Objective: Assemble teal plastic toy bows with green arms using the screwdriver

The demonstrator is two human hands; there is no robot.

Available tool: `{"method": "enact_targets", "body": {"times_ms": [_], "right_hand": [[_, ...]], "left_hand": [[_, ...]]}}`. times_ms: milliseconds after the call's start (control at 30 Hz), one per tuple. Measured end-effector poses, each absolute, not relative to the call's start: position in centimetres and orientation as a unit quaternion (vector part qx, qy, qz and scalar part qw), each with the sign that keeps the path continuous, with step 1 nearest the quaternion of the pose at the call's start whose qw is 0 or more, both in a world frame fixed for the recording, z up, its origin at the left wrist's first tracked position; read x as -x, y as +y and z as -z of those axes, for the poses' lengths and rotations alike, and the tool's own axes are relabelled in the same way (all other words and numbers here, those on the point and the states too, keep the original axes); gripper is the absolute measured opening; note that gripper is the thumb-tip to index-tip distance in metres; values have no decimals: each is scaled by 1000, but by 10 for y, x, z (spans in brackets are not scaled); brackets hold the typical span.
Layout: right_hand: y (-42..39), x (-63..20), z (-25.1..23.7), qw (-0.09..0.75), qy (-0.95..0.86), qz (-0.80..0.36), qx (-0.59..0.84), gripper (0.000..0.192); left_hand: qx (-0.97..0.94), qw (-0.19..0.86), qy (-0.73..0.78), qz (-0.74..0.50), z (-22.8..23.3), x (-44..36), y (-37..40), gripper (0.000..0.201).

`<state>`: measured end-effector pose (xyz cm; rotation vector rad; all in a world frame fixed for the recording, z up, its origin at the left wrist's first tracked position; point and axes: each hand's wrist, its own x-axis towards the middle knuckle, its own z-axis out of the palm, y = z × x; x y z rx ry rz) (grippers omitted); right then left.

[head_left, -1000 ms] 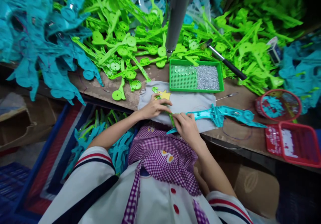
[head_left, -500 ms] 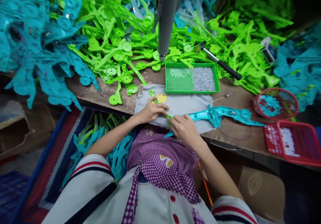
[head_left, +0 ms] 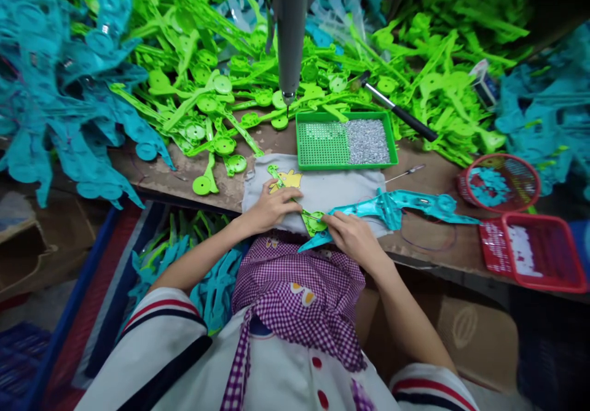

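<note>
My left hand (head_left: 275, 205) is closed over the long arm of a bright green plastic part (head_left: 314, 220), whose round disc end shows to the right of my fingers. Beneath that disc lies a turquoise jointed plastic piece (head_left: 359, 207), stretching rightward across a grey cloth (head_left: 322, 187). My right hand (head_left: 353, 234) is closed around the turquoise piece near its left end, fingertips touching the disc's edge. The fingers hide part of both pieces at that spot.
A grey machine shaft (head_left: 289, 42) hangs above a green tray (head_left: 302, 166) of small metal pins. Behind are heaped green parts (head_left: 198, 91) and a hammer (head_left: 405, 113). Turquoise pieces (head_left: 59, 91) pile at left. A red round basket (head_left: 530, 183) and red square basket (head_left: 557, 220) stand right.
My right hand has drawn slightly right, uncovering the green disc and the left end of the turquoise piece. My left hand keeps its grip. The whole view has shifted a little.
</note>
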<state>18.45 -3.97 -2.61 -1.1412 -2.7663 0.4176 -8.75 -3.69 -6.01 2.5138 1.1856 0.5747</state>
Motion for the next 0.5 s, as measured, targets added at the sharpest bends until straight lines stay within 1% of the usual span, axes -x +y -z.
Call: {"method": "enact_targets", "body": {"times_ms": [100,200,333,500], "right_hand": [[-36,-181,22,42,-909,-160,383,27],[-34,-181,21,48,-904,-183,382,28],[-34,-182,22,71,-892,-203,398,28],[-33,-180,22,67,-883,-213,414,27]], "left_hand": [[-863,136,425,-237,50,80,-48,38],[-853,131,432,-262,46,65,-57,30],[-842,141,453,-256,52,56,-59,20],[-826,132,481,-263,63,62,-60,21]]}}
